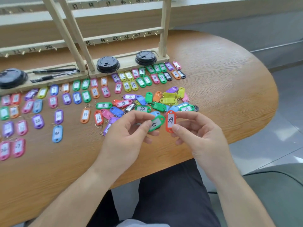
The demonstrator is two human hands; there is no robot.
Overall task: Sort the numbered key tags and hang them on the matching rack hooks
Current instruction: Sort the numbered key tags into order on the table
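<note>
Left grip: pinching green tag.
Right grip: pinching red tag 29.
Handling: likely light, stiff, slick plastic; hold by edges.

I have one view, from the camera worn on the person's head. It faces forward and steeply down across the table, with the person's lap at the bottom edge. The left hand and right hand sit close to the lens, mid-frame. The rack stands farther off, cropped by the top edge, its base slanting across the frame. The wide-angle lens bows the table's rim.
</note>
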